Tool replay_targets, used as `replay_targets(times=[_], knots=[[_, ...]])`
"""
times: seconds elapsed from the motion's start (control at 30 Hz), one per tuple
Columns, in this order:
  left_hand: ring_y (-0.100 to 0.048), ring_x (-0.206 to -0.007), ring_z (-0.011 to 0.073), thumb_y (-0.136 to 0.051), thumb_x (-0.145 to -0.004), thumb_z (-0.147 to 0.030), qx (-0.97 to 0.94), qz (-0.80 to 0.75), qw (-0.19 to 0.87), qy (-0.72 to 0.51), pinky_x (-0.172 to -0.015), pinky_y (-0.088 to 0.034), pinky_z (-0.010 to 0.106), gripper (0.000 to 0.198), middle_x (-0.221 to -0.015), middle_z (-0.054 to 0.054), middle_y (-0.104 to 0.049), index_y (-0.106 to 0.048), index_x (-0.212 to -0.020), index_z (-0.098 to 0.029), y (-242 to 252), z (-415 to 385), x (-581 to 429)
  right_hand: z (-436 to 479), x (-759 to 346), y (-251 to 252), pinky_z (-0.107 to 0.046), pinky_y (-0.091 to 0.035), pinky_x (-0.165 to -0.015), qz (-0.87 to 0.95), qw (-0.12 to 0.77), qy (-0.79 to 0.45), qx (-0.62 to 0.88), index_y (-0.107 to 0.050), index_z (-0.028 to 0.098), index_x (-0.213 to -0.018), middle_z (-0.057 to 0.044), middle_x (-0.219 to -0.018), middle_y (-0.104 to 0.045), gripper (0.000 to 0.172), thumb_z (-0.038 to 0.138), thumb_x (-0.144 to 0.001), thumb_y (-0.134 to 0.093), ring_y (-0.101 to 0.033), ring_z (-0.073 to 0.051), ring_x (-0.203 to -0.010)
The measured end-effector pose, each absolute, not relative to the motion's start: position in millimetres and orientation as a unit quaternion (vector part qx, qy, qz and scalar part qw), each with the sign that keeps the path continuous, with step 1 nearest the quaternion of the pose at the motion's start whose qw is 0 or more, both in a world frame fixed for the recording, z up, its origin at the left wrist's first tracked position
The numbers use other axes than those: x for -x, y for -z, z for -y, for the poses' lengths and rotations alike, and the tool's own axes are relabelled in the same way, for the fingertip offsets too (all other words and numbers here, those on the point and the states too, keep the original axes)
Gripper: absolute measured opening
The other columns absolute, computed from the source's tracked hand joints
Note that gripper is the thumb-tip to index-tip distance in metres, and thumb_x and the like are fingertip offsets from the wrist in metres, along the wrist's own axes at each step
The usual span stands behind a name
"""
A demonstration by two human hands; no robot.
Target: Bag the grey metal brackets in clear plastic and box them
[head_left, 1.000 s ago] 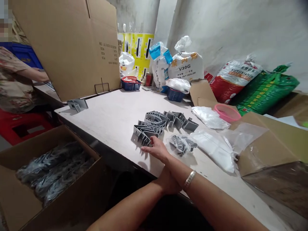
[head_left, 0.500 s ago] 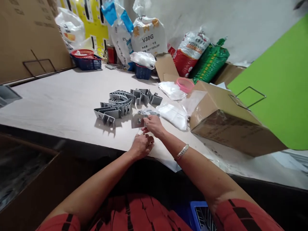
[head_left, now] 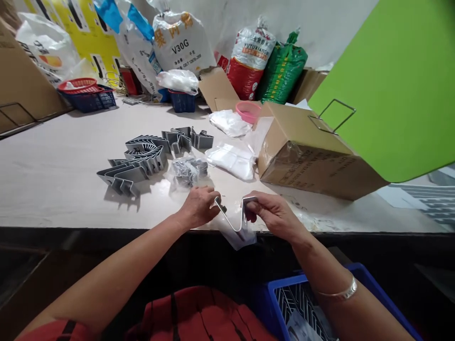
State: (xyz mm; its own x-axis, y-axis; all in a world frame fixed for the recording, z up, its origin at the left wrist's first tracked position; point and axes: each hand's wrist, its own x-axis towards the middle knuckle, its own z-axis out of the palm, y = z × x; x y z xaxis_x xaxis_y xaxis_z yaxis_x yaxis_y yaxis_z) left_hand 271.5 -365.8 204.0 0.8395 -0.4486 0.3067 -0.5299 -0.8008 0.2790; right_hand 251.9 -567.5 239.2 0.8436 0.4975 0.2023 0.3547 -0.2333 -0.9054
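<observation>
A bent metal bracket hangs between my two hands at the table's front edge, its lower part against a clear plastic bag. My left hand is closed on the bracket's left end. The fingers of my right hand pinch its right end. Just beyond my left hand lies a plastic-wrapped bundle of metal parts. Farther left, several grey metal brackets stand nested in a curving row on the table.
White plastic bags lie beyond my hands, left of a cardboard box. Behind them are a pink basket, blue baskets and filled sacks. A blue crate with metal parts sits below the table's edge.
Both hands have moved nearer the table's edge, my right one also rightward. The bracket, earlier in my right hand, is now held at both ends. The view has shifted right.
</observation>
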Motion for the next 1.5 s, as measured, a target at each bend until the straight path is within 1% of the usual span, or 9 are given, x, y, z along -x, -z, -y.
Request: replay_targets(times=[0.3,0.4,0.57,0.77,0.83,1.0,1.13,1.3,1.5], knots=[[-0.047,-0.062,0.0131,-0.047,-0.076,-0.020,-0.906,0.326,0.216,-0.159,-0.061,-0.033,0.027,0.021,-0.057,0.001,-0.051,-0.055,-0.056,-0.017,-231.0,391.1,-258.3,598.5,-245.7,-223.1,-0.021,-0.039,-0.049,0.253,0.532,-0.175,0.789,-0.057,0.018,-0.064,0.002,-0.057,-0.050,0.028,0.039,-0.080,-0.046,-0.045,-0.009,-0.050],[-0.045,-0.060,0.0129,-0.045,-0.076,-0.018,-0.896,0.324,0.234,-0.192,-0.061,-0.033,0.027,0.023,-0.056,0.001,-0.048,-0.054,-0.055,-0.016,-234.1,398.4,-248.1,599.2,-244.2,-220.5,-0.022,-0.037,-0.050,0.233,0.490,-0.098,0.834,-0.052,0.018,-0.057,0.002,-0.054,-0.049,0.028,0.032,-0.080,-0.044,-0.044,-0.009,-0.050],[-0.046,-0.064,0.0133,-0.043,-0.079,-0.019,-0.882,0.296,0.318,-0.182,-0.064,-0.037,0.027,0.021,-0.062,0.002,-0.052,-0.054,-0.061,-0.016,-234.4,404.1,-230.2,593.4,-242.1,-220.3,-0.024,-0.034,-0.055,0.174,0.367,0.096,0.909,-0.052,0.018,-0.061,-0.001,-0.059,-0.051,0.026,0.023,-0.082,-0.038,-0.046,-0.012,-0.055],[-0.044,-0.054,0.0103,-0.060,-0.069,-0.035,-0.874,0.147,0.448,-0.118,-0.054,-0.038,0.023,0.022,-0.057,-0.003,-0.048,-0.049,-0.064,-0.017,-220.6,405.1,-226.7,569.5,-242.3,-234.9,-0.025,-0.032,-0.053,0.265,0.226,0.130,0.928,-0.058,0.015,-0.073,-0.005,-0.069,-0.052,0.020,0.029,-0.081,-0.046,-0.046,-0.013,-0.058],[-0.042,-0.052,0.0092,-0.061,-0.067,-0.034,-0.868,0.115,0.473,-0.099,-0.051,-0.036,0.022,0.023,-0.054,-0.004,-0.045,-0.048,-0.061,-0.017,-215.6,402.1,-227.9,564.8,-245.5,-234.2,-0.024,-0.035,-0.054,0.296,0.249,0.146,0.911,-0.060,0.015,-0.076,-0.005,-0.071,-0.053,0.020,0.030,-0.081,-0.046,-0.047,-0.013,-0.059],[-0.045,-0.058,0.0101,-0.059,-0.069,-0.030,-0.787,0.072,0.610,-0.066,-0.056,-0.040,0.022,0.019,-0.057,-0.003,-0.047,-0.051,-0.058,-0.016,-200.6,389.9,-228.1,564.0,-248.5,-213.8,-0.029,-0.044,-0.070,0.238,0.438,0.214,0.840,-0.057,0.019,-0.097,-0.007,-0.094,-0.056,0.022,0.028,-0.079,-0.051,-0.052,-0.017,-0.084],[-0.052,-0.066,0.0140,-0.065,-0.064,-0.030,-0.725,0.040,0.685,-0.059,-0.066,-0.046,0.027,0.016,-0.063,0.000,-0.055,-0.059,-0.065,-0.016,-193.1,382.8,-226.4,560.2,-243.2,-197.9,-0.028,-0.047,-0.069,0.159,0.582,0.132,0.786,-0.056,0.021,-0.095,-0.006,-0.099,-0.054,0.023,0.034,-0.075,-0.055,-0.053,-0.017,-0.089],[-0.054,-0.066,0.0142,-0.070,-0.059,-0.029,-0.689,0.024,0.721,-0.066,-0.066,-0.047,0.027,0.018,-0.065,0.001,-0.059,-0.062,-0.068,-0.015,-195.6,380.4,-223.1,545.2,-239.3,-192.4,-0.024,-0.046,-0.062,0.134,0.649,0.098,0.743,-0.058,0.019,-0.086,-0.002,-0.082,-0.056,0.018,0.031,-0.074,-0.056,-0.054,-0.012,-0.071],[-0.054,-0.069,0.0142,-0.067,-0.062,-0.026,-0.673,0.005,0.737,-0.068,-0.069,-0.045,0.028,0.013,-0.065,0.000,-0.057,-0.059,-0.063,-0.016,-192.6,382.3,-222.6,529.6,-234.9,-189.2,-0.023,-0.040,-0.057,0.051,0.667,0.176,0.722,-0.054,0.018,-0.068,0.003,-0.060,-0.049,0.014,0.030,-0.074,-0.056,-0.045,-0.010,-0.057]])
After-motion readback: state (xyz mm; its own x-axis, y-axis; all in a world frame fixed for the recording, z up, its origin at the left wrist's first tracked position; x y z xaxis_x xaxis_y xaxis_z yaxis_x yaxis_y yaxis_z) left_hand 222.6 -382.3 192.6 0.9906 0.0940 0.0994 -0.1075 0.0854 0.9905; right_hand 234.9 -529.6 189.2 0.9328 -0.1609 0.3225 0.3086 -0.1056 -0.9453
